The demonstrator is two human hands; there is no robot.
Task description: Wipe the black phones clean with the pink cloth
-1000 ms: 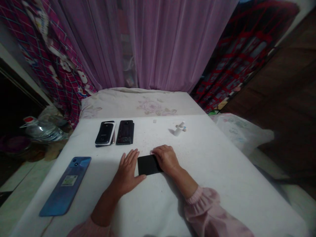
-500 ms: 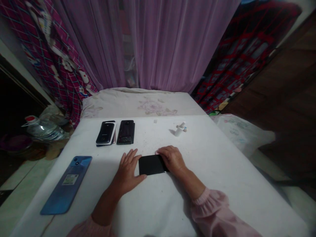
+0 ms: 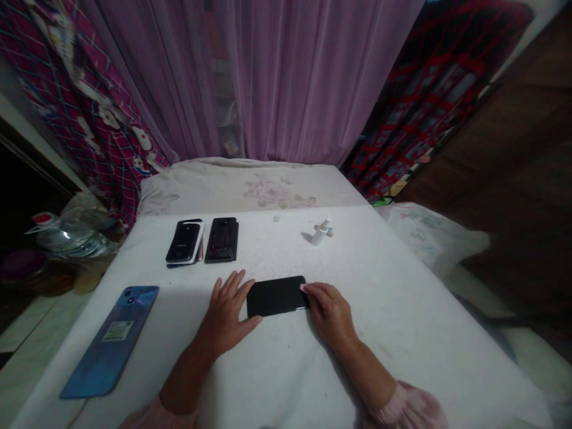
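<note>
A black phone [image 3: 276, 295] lies screen up in the middle of the white table [image 3: 402, 333]. My left hand [image 3: 226, 316] lies flat on the table with its fingers spread, its thumb and fingers against the phone's left end. My right hand [image 3: 330, 311] rests at the phone's right end, fingertips touching its edge, fingers loosely curled and holding nothing.
A blue phone [image 3: 111, 338] lies face down at the table's left. Two dark phones [image 3: 184, 242] [image 3: 221, 239] lie side by side farther back. A small white bottle [image 3: 320, 232] lies at the back right. A clear water jug [image 3: 67, 235] sits off the table's left.
My right hand slid off the top of the black phone to its right end, uncovering the whole screen. My left hand stayed in place.
</note>
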